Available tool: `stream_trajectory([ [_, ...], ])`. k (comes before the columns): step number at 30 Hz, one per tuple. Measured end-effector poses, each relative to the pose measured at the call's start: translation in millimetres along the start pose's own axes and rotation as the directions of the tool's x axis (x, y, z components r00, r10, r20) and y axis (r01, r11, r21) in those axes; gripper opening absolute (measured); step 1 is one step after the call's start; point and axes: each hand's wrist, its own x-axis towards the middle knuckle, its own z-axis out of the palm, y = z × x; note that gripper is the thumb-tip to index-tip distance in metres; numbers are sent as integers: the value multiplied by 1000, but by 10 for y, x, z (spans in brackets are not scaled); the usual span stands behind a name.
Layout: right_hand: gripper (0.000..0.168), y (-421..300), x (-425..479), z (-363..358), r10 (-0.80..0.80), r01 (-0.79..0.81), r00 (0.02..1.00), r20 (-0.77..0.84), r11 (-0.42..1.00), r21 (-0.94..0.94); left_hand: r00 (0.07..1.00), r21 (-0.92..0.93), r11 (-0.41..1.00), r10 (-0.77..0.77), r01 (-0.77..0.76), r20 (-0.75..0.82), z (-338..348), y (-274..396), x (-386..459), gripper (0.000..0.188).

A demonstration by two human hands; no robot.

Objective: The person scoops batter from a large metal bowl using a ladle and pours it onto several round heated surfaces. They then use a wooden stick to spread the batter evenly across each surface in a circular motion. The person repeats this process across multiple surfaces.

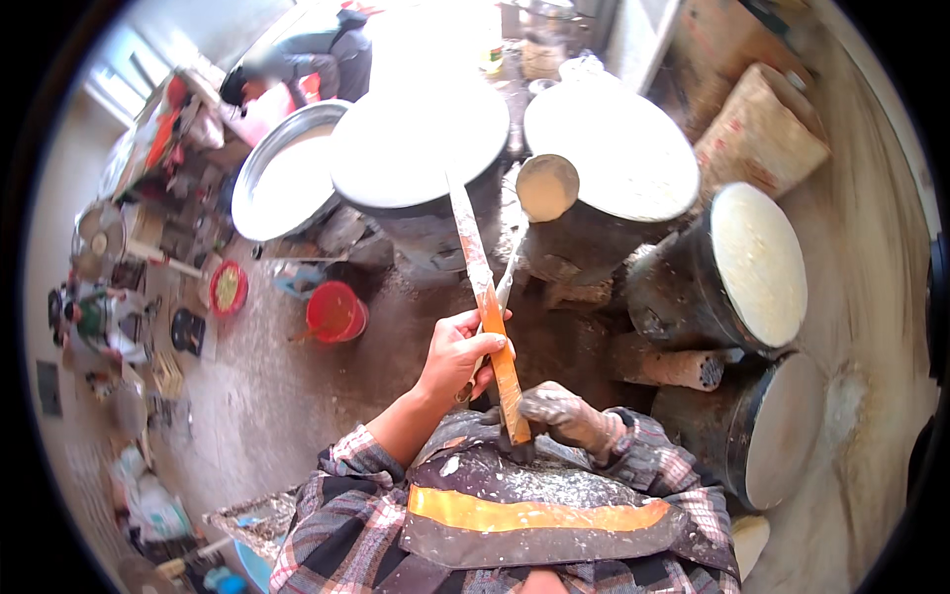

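Note:
My bare left hand (462,350) grips a long flat scraper (479,260) with an orange lower part and a white-smeared blade. The same hand holds the thin handle of a ladle (548,188), whose round bowl shows a pale coating. The scraper's tip overlaps a bright white round griddle (423,141) on a dark drum stove, though contact is hard to judge. Beside the scraper's lower end is my right hand (571,417) in a soiled grey glove. Its fingers are curled close to the orange part; their grip is unclear.
Right of the ladle stand more round-topped drums, one with a pale top (757,263). A wide metal basin (256,193) of pale liquid and a red bucket (336,312) are leftward. One person (297,67) bends at upper left; another (104,319) sits farther off. A sack (764,134) leans right.

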Motion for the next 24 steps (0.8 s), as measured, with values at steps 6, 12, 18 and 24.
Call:
stream_trajectory([
  [6, 17, -325, 957, 544, 125, -104, 966, -228, 989, 101, 970, 33, 990, 138, -134, -202, -570, 354, -136, 33],
  [12, 51, -848, 1414, 177, 6, -37, 966, -258, 993, -115, 880, 2, 956, 270, -293, -392, -1091, 807, -105, 32],
  [18, 71, -1082, 1986, 88, -6, -18, 993, -120, 980, -198, 719, 12, 921, 313, -390, -621, -1500, 1309, -448, 31],
  [24, 70, -1223, 2994, 432, 48, -66, 991, -121, 987, -146, 583, 118, 946, 282, -304, -762, -2230, 1728, -279, 29],
])
